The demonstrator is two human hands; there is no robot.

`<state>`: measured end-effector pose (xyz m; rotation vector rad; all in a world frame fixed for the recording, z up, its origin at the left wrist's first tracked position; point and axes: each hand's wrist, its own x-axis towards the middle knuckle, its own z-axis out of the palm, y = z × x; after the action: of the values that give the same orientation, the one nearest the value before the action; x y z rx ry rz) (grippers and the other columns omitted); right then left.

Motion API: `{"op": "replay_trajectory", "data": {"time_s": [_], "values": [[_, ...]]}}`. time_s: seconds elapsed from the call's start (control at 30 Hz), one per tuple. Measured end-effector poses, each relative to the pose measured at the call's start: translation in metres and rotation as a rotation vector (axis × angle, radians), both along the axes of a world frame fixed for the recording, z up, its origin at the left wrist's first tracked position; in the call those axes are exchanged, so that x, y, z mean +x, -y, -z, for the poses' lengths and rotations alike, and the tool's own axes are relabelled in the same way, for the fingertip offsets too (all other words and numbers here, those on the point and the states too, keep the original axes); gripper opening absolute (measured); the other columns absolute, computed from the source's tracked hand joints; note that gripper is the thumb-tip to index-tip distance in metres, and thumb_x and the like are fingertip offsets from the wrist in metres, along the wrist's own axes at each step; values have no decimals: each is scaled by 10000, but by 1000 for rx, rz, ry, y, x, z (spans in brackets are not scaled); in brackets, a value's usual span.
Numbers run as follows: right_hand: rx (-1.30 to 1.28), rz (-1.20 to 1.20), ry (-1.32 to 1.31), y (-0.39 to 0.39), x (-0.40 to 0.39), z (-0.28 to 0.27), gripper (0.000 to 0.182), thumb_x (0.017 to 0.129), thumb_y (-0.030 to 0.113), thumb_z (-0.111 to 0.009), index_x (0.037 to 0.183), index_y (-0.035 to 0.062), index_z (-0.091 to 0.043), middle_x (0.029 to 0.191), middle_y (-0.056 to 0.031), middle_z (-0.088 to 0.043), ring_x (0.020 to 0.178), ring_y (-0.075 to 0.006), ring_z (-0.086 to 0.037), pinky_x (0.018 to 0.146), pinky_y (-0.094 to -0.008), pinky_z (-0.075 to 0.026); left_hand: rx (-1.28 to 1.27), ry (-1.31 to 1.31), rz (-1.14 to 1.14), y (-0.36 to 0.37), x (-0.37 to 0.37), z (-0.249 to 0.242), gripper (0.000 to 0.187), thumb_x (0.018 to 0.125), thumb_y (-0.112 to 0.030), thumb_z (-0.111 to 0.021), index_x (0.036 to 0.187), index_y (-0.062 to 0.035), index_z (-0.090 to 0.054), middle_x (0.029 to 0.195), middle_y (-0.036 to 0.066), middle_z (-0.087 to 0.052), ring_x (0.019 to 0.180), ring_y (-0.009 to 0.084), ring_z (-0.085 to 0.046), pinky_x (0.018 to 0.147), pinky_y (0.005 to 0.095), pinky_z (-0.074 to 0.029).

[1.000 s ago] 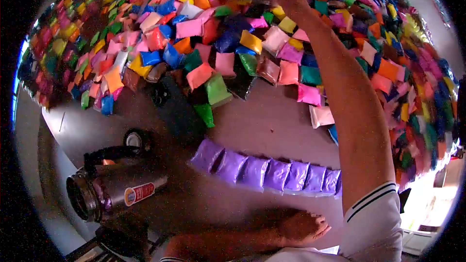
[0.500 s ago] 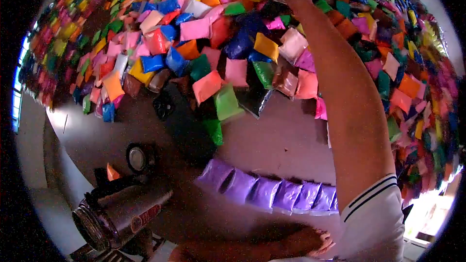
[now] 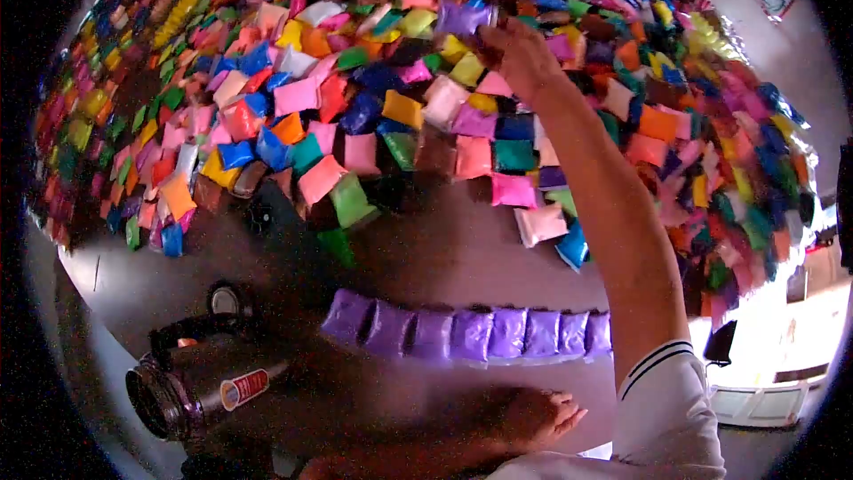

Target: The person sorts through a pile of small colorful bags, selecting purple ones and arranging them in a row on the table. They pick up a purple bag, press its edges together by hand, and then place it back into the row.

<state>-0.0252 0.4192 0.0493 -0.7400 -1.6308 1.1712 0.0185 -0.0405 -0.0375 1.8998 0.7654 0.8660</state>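
My right hand (image 3: 522,58) reaches out over a big heap of small coloured packets (image 3: 360,153). Its fingertips are closed on the edge of a shiny purple packet (image 3: 464,20), which sits over the heap. Close to my body, my left hand (image 3: 553,418) rests low over the table, its fingers loosely curled and nothing visible in them. Between my left hand and the heap, a row of several purple packets (image 3: 433,335) lies side by side across the table (image 3: 462,249). My right forearm covers the row's right end.
To the left, a dark metal flask (image 3: 209,391) with a red-and-white label lies on its side, its mouth facing left. A round lid (image 3: 226,300) is beside it. A dark phone-like object (image 3: 262,218) lies at the heap's near edge. Bright light enters at the right.
The view has tilted up and shifted, showing more of the heap. My right hand has come into clearer view, with a purple packet now visible at its fingers. My left hand stays near my body.
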Motion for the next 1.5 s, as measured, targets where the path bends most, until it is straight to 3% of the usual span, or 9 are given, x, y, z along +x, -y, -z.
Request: {"op": "replay_trajectory", "data": {"time_s": [0.03,0.07,0.17,0.23,0.27,0.37,0.47,0.57,1.5], "values": [[-274,-40,-176,36,2,-20,179,910,190,-588,980,25,-580,904,-64,-627,794,-162,-619,704,-290,-507,-1,-48,39,-6,-7,-7,266,897,-251,-566,731,-44,-585,707,120,-562,618,323,-598,566,436,-504],[-67,-12,23,4,24,18,191,892,180,-610,960,5,-572,849,-59,-624,698,-152,-588,663,-293,-509,-43,-41,15,-10,-13,-22,276,897,-255,-564,732,-35,-586,705,118,-563,627,323,-600,567,441,-500],[-106,50,314,90,34,-14,170,880,154,-617,949,6,-569,806,-38,-619,645,-138,-549,635,-295,-500,-11,-41,-20,-6,-13,-22,278,896,-257,-567,726,-38,-590,693,119,-563,630,323,-602,574,444,-499],[535,152,718,107,61,29,184,874,144,-601,991,6,-570,769,-55,-608,614,-133,-527,599,-294,-489,56,-67,16,-10,-16,-22,274,895,-256,-567,726,-42,-593,691,121,-569,632,322,-604,577,444,-499],[539,158,717,119,66,42,184,874,144,-601,991,6,-570,769,-55,-608,614,-133,-527,599,-294,-489,113,-96,53,-11,-16,-22,270,895,-254,-568,726,-46,-597,690,124,-574,634,320,-607,580,444,-499],[491,334,727,149,66,56,219,870,142,-585,1059,32,-576,819,-110,-617,702,-211,-582,692,-347,-494,393,-144,-52,-11,-14,-10,273,891,-255,-575,716,-47,-595,697,133,-587,640,320,-614,586,443,-502],[585,241,837,185,55,35,326,847,96,-577,1160,12,-548,1147,-186,-568,1108,-378,-504,955,-454,-396,436,-177,-6,-11,-16,-17,270,887,-255,-580,714,-48,-597,706,131,-599,648,310,-624,588,434,-508],[764,252,876,184,48,51,365,855,104,-571,1188,-34,-514,1190,-202,-538,1132,-373,-491,972,-442,-402,407,-170,36,-10,-14,-16,264,886,-251,-582,709,-56,-598,706,120,-603,641,296,-629,578,415,-515],[742,181,735,184,48,47,364,824,147,-599,1138,-23,-533,1208,-211,-535,1171,-399,-482,1001,-449,-403,206,-245,-17,-7,10,-25,247,879,-241,-576,710,-62,-594,695,101,-612,647,289,-642,575,412,-529]]}}
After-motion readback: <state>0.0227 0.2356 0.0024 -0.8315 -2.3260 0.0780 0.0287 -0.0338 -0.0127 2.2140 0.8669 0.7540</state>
